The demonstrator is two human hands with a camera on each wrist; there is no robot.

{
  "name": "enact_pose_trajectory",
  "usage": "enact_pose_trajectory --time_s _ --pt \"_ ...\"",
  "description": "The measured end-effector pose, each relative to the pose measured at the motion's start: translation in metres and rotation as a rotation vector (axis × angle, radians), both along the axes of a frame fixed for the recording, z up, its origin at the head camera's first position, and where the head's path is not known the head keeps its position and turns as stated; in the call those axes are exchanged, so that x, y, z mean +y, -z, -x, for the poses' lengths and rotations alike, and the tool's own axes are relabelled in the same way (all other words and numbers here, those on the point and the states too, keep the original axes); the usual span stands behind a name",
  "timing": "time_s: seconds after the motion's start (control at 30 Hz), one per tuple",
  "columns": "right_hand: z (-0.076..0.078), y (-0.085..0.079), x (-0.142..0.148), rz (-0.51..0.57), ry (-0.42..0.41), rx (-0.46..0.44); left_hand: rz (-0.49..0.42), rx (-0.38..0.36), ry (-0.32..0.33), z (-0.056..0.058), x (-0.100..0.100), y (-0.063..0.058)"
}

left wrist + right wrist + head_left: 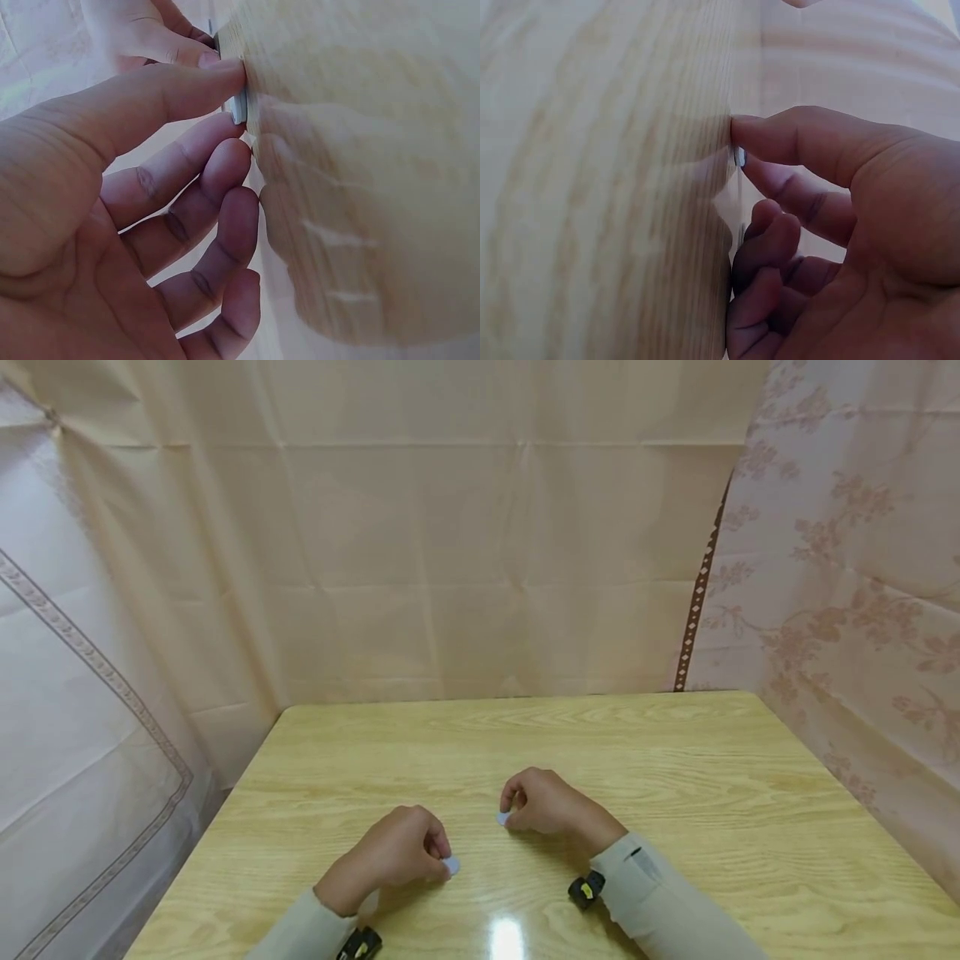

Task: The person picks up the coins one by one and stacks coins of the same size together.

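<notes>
My left hand [401,847] rests low over the table and pinches a small pale blue-white disc [452,865] between thumb and index finger. In the left wrist view this disc [239,109] shows edge-on, flat against the tabletop. Farther forward and to the right, my right hand [546,802] pinches a second small pale disc [503,817] at the table surface. Only a sliver of that disc [740,157] is visible in the right wrist view, the thumb and index finger hiding the rest. The other fingers of both hands are curled beside the wood.
The light wood-grain table [675,760] has rounded far corners. A beige cloth [465,568] hangs behind it, with a floral cloth [862,577] at the right and a white bordered cloth [67,718] at the left. Glare shows near the table's front.
</notes>
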State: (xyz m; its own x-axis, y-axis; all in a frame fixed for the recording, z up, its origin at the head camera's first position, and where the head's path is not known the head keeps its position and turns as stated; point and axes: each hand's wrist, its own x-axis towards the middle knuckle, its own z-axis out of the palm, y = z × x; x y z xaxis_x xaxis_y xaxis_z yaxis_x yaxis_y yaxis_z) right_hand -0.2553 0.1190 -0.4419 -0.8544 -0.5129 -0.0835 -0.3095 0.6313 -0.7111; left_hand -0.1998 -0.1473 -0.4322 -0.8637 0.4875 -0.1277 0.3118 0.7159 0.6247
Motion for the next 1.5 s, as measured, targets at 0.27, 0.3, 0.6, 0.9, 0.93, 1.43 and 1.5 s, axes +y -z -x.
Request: enact_pose_trajectory --time_s 0.27,0.3,0.6,0.9,0.93,1.43,1.5 --pt "-0.0015 -0.0009 -0.0034 -0.031 -0.002 0.076 0.006 0.004 -0.001 -0.0004 -0.0005 -0.0008" --pt "-0.0018 -0.0012 -0.0039 -0.033 0.000 0.085 0.007 0.006 0.000 -0.0004 -0.0005 -0.0012" --pt "-0.0021 -0.0023 -0.0063 -0.046 0.008 0.135 0.005 0.009 0.003 0.0008 0.0001 -0.0044" --pt "-0.0010 -0.0004 -0.0047 -0.030 -0.015 0.102 0.001 0.012 0.014 0.0019 -0.0001 -0.0021" --pt "-0.0007 -0.0006 -0.0046 -0.026 -0.017 0.095 0.001 0.012 0.013 0.0020 -0.0001 -0.0020" --pt "0.0029 0.0021 -0.0037 0.024 -0.024 0.054 0.005 0.009 0.018 0.0009 0.0001 -0.0022" --pt "0.0033 0.0018 -0.0033 0.027 -0.020 0.044 0.007 0.011 0.017 0.0009 0.0004 -0.0021"
